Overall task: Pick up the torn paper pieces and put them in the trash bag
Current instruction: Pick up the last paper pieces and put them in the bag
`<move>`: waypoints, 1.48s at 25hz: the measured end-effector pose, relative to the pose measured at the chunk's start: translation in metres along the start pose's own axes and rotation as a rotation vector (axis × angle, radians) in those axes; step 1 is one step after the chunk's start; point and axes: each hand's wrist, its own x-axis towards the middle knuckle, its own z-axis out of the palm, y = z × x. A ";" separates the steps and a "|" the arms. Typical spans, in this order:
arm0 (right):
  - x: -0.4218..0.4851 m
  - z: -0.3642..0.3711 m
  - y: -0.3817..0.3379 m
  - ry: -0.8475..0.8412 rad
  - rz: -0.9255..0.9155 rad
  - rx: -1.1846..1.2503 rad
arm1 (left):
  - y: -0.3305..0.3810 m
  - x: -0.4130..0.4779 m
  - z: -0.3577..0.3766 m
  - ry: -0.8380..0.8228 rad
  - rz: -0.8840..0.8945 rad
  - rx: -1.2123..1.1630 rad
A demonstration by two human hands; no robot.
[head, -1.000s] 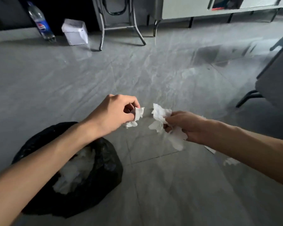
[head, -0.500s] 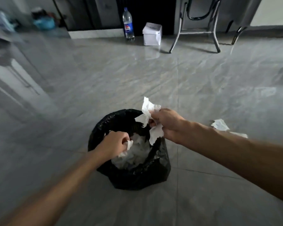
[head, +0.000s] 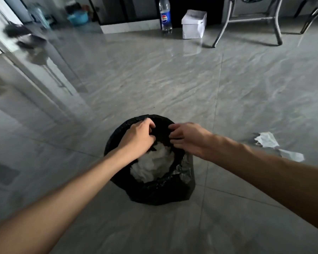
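Note:
A black trash bag (head: 160, 191) stands open on the grey tiled floor, with a heap of white torn paper (head: 151, 165) inside it. My left hand (head: 138, 140) hovers over the bag's mouth with its fingers curled down; its palm is hidden and no paper shows in it. My right hand (head: 187, 139) is over the right side of the mouth, fingers loosely apart and holding nothing. Two torn paper pieces lie on the floor to the right of the bag, one (head: 266, 140) farther away and one (head: 292, 155) beside my right forearm.
At the back stand a cola bottle (head: 165, 15), a white box (head: 194, 24) and metal chair legs (head: 246, 21). A white door frame (head: 26, 70) runs along the left. A blue basin (head: 78, 17) sits at the back left.
Both hands moved over the bag's mouth. The paper pieces that each hand held are no longer in sight in them. The view has shifted so the bag sits in the centre.

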 end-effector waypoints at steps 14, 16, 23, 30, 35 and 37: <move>-0.107 -0.275 0.089 0.508 -0.035 0.115 | 0.229 0.008 0.105 -0.619 0.529 0.050; -0.131 -0.302 0.118 0.622 -0.006 -0.170 | 0.244 -0.004 0.129 -0.734 0.613 0.178; -0.198 -0.359 0.238 0.851 0.363 -1.024 | 0.239 -0.014 0.211 -0.701 0.616 0.178; -0.199 -0.353 0.272 0.822 0.037 -0.908 | 0.228 0.004 0.274 -0.474 0.560 0.291; -0.145 -0.379 0.243 0.917 -0.054 -0.784 | 0.212 0.035 0.297 -0.328 0.358 0.299; -0.133 -0.386 0.247 0.926 -0.016 -0.828 | 0.207 0.043 0.303 -0.298 0.327 0.267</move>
